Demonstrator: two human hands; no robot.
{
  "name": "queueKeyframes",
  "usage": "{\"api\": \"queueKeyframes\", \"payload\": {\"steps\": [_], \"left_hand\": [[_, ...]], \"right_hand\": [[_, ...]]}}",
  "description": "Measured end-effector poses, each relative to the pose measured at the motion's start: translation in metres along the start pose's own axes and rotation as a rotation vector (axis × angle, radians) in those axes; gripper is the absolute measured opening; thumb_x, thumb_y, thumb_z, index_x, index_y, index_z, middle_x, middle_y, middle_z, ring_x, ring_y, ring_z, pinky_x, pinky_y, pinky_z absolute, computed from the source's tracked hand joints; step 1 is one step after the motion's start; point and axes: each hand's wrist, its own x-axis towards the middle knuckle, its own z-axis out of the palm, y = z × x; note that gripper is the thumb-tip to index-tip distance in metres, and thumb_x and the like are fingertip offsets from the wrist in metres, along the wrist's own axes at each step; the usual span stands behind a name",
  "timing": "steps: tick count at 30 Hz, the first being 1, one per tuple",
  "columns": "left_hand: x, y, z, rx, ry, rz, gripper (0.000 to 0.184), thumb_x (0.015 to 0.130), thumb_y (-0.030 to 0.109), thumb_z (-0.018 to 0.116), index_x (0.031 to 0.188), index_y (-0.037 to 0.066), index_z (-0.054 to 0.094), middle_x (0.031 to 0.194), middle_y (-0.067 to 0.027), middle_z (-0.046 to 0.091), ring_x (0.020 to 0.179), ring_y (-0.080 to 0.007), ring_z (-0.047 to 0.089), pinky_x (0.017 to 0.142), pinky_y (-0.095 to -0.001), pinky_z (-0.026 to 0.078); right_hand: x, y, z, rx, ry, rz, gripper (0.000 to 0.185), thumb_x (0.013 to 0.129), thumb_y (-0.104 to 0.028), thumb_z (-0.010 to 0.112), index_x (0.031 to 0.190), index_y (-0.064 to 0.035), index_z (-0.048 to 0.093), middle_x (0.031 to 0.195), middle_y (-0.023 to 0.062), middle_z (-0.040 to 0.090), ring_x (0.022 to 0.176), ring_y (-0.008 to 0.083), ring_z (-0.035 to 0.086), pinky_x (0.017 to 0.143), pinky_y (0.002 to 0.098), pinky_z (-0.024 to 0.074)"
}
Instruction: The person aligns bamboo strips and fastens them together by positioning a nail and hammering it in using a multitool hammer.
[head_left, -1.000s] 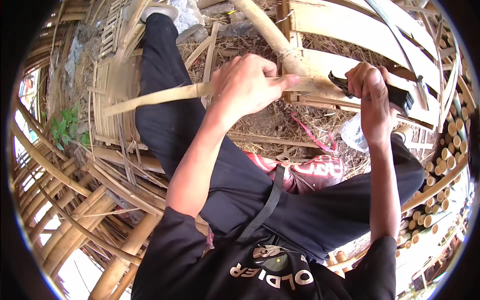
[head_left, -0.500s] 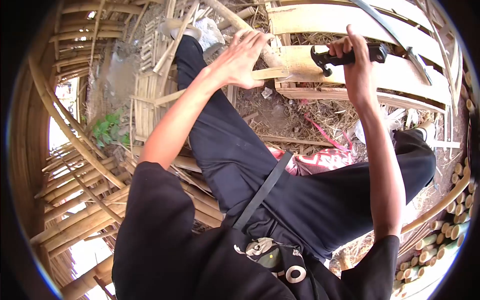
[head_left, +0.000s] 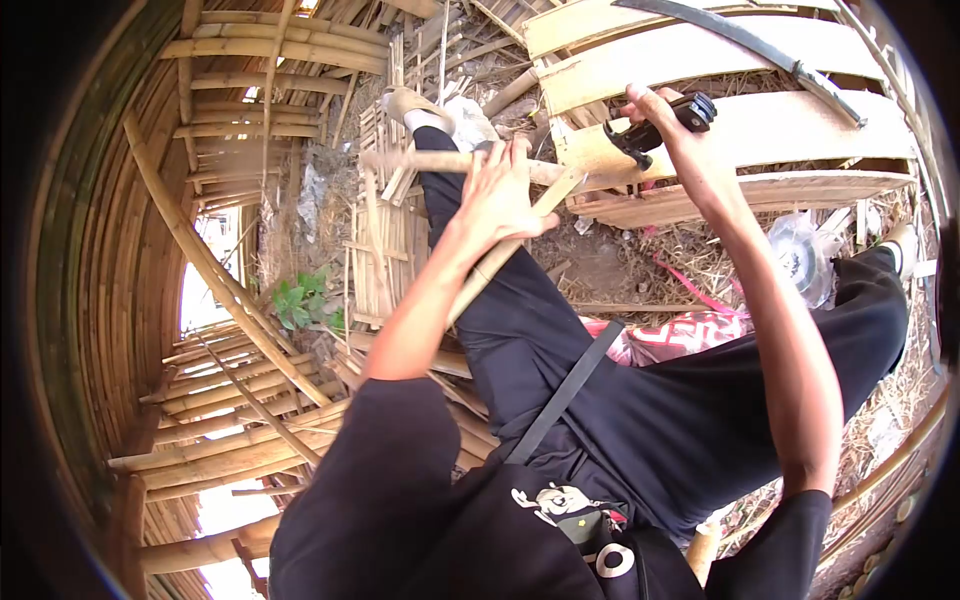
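My left hand (head_left: 495, 200) is closed over a split bamboo strip (head_left: 480, 283), which slants from my right leg up to the slats. A bamboo stick (head_left: 425, 160), blurred at its far left end, passes under the fingers of the same hand. My right hand (head_left: 680, 135) grips a black hammer (head_left: 632, 145) with a curved claw; its head is over the near slat. The bamboo slat panel (head_left: 735, 125) lies in front of both hands. Across its upper slats rests a long-bladed machete (head_left: 735, 35).
A red-and-white bag (head_left: 665, 342) lies between my legs, near a pink ribbon (head_left: 690, 285) and clear plastic (head_left: 803, 260). Bamboo poles (head_left: 235, 440) form a structure at left. A small green plant (head_left: 300, 302) grows beside it.
The bamboo strip under my left hand has swung to a steeper slant, and the stick there has turned nearly level. The view has shifted left. My right hand still holds the hammer.
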Motion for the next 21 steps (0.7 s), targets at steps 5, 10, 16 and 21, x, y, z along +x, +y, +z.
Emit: {"api": "queueKeyframes", "payload": {"steps": [5,10,16,21], "left_hand": [[-0.012,0.0,0.018,-0.125,-0.023,-0.071,0.093,0.059,0.049,0.087,0.127,-0.001,0.049,0.123,-0.0225,0.056,0.123,-0.0362,0.051,0.104,-0.0496,0.037],[-0.01,-0.013,0.01,-0.25,-0.055,-0.084,0.097,0.058,0.063,0.087,0.127,0.004,0.054,0.125,-0.0173,0.06,0.121,-0.0323,0.053,0.103,-0.0478,0.039],[0.023,-0.078,0.033,-0.501,-0.033,0.194,0.067,0.081,0.067,0.074,0.096,0.001,0.071,0.089,-0.0132,0.07,0.089,-0.0256,0.068,0.08,-0.0381,0.049],[0.031,-0.065,0.062,-0.488,0.08,-0.132,0.069,0.099,0.06,0.051,0.076,-0.003,0.067,0.059,-0.0188,0.057,0.064,-0.032,0.066,0.063,-0.044,0.046]], "right_hand": [[0.002,-0.003,0.0,-0.066,0.029,-0.014,0.057,0.092,-0.059,0.064,0.091,-0.0029,0.072,0.08,0.0085,0.071,0.078,0.0137,0.064,0.076,0.0328,0.0499],[0.008,-0.003,0.003,-0.057,0.028,-0.051,0.058,0.092,-0.058,0.064,0.089,-0.0008,0.072,0.073,0.0082,0.071,0.07,0.0138,0.064,0.073,0.0324,0.0499],[0.012,-0.002,-0.004,-0.008,-0.052,-0.019,0.043,0.098,-0.042,0.065,0.094,0.0002,0.072,0.092,0.008,0.073,0.095,0.0155,0.066,0.093,0.0311,0.0491],[0.015,0.004,-0.008,-0.102,-0.088,-0.114,0.04,0.1,-0.04,0.062,0.096,-0.0016,0.071,0.09,0.0059,0.072,0.092,0.0121,0.064,0.09,0.0309,0.0483]]}}
